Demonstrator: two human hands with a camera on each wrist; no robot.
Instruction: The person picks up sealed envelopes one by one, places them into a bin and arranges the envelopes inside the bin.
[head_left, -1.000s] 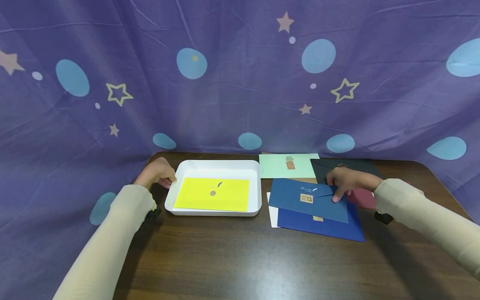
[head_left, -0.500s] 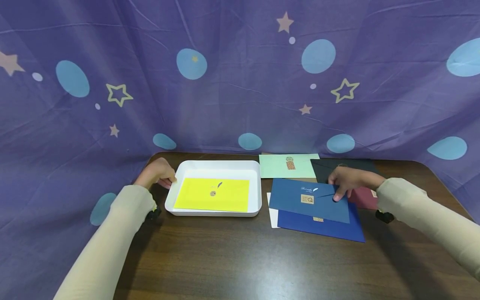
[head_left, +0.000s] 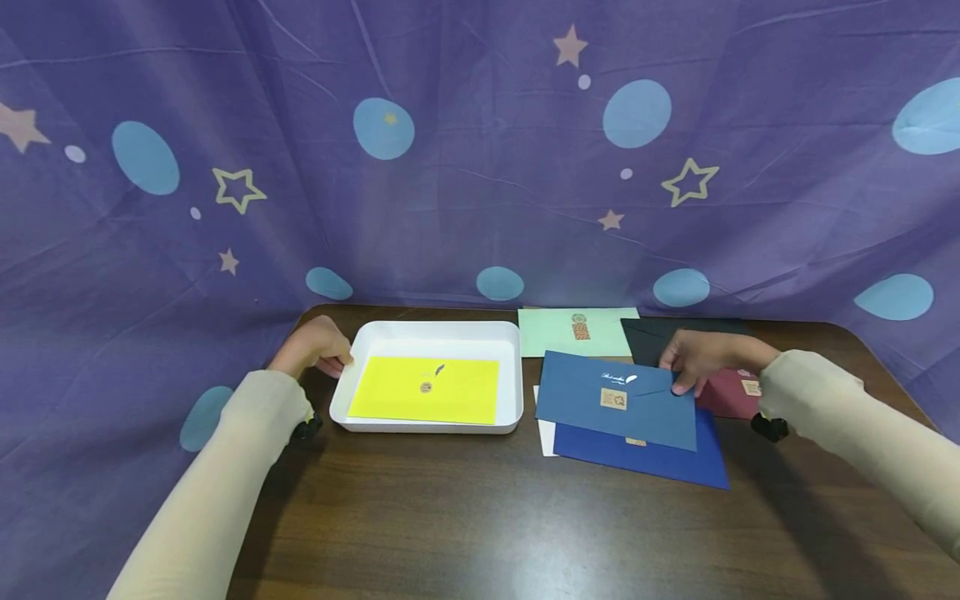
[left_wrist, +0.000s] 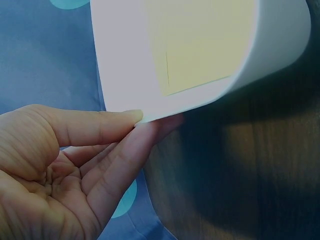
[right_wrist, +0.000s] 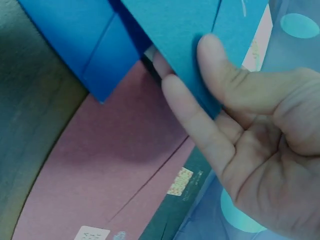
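The right hand (head_left: 697, 362) pinches the end of a steel-blue envelope (head_left: 615, 402) stretching leftward from it; beneath that hand lies a maroon envelope (right_wrist: 120, 135). The left hand (head_left: 313, 343) pinches a white tray (head_left: 438, 340) rim; rightward, inside, lies a yellow envelope (head_left: 423, 400).

Can't read sticker (head_left: 613, 399) on top blue envelope (head_left: 652, 412); can't see most of white paper (head_left: 547, 437) underneath, nor rest of tray (left_wrist: 125, 60), cropped in left wrist view.
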